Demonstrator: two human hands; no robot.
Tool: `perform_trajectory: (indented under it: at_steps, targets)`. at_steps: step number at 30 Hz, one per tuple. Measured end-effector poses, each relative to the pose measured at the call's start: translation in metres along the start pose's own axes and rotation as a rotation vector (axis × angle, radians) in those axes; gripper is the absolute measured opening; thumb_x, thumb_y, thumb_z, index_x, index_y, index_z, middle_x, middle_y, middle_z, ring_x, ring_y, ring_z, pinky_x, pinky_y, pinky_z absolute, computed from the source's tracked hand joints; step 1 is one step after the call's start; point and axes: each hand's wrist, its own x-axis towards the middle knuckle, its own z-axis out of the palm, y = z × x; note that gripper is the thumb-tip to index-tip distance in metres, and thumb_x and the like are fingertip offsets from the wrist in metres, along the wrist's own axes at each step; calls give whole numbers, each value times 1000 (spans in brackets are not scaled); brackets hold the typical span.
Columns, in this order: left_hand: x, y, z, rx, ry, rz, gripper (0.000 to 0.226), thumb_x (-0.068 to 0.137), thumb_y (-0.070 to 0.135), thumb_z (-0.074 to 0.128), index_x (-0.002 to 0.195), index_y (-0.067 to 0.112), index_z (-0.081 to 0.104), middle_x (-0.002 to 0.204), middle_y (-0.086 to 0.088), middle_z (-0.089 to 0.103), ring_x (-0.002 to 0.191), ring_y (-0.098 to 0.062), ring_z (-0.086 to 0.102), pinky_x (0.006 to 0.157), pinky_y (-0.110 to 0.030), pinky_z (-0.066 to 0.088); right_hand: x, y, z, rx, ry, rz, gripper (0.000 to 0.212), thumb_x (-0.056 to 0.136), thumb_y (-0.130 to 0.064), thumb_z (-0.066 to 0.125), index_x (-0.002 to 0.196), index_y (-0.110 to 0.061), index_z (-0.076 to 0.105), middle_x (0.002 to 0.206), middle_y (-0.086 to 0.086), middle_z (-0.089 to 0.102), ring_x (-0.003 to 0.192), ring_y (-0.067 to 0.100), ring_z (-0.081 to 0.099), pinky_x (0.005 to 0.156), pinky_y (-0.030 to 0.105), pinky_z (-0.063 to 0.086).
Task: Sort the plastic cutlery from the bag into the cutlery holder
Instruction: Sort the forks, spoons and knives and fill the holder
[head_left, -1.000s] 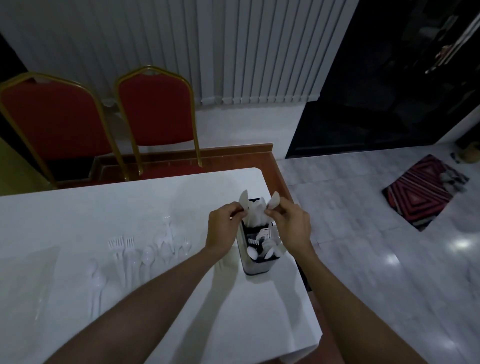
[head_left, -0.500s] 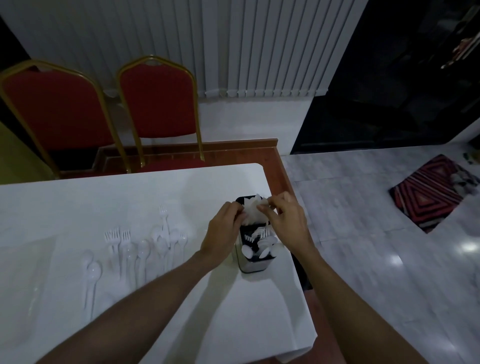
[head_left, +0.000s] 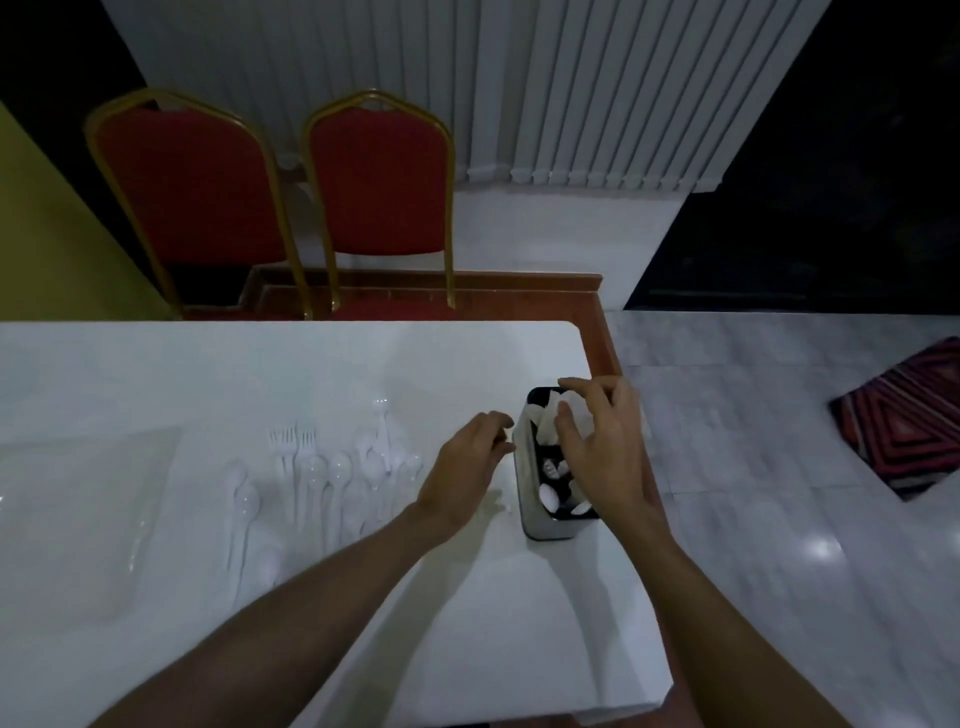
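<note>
Right hand (head_left: 602, 452) hangs over the holder (head_left: 540, 525), fingers spread loose above the white cutlery (head_left: 548, 426) standing inside, gripping nothing I can see; left hand (head_left: 462, 467) sits just beside the holder's left wall, fingers curled under, whether holding anything I cannot tell; forks and spoons (head_left: 332, 467) lie further left on the table (head_left: 467, 649); clear bag (head_left: 78, 509) beyond them.

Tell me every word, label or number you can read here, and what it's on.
None: no text can be read anywhere in the picture. The cutlery holder shows a plain wall, the loose plastic cutlery and the clear bag bear no visible print, and the red chairs carry no label.
</note>
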Motion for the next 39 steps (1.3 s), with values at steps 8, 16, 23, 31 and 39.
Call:
perform_trajectory:
  at_steps: [8,16,23,31,39]
  targets:
    - [-42,-98,-50,75,36,-427,11,89,16,62,98,10,64,94,-6,65,91,-22,58,81,-31,45,-10,-50,72,237,-260,72,15,91,-8,60,102,-11,70,91,2,70,76,12,67,72,26,57]
    - [-62,-144,-50,50,-56,-579,10,84,17,68,88,7,69,86,-10,69,84,-24,64,79,-38,51,-63,-12,151,-283,-571,473,32,92,1,43,124,2,48,120,19,52,107,32,56,84,34,45]
    - [-46,-132,-22,234,-212,-662,31,82,47,64,83,17,70,84,0,63,91,-18,54,68,-34,51,-58,6,173,-157,-467,783,39,103,-12,21,132,8,38,135,29,40,110,32,48,65,-9,28]
    - [-42,-125,3,386,-238,-728,31,86,41,58,80,12,68,80,-3,58,94,-22,53,66,-34,47,-45,2,170,-30,-488,1021,35,99,-7,31,130,1,47,133,23,48,93,15,49,57,1,37]
    - [-47,-138,-28,-22,21,-647,20,88,20,57,72,13,48,68,-3,55,65,-20,54,58,-31,41,-42,-16,170,-228,-636,767,41,94,-22,50,123,1,35,110,21,58,84,29,56,65,31,42]
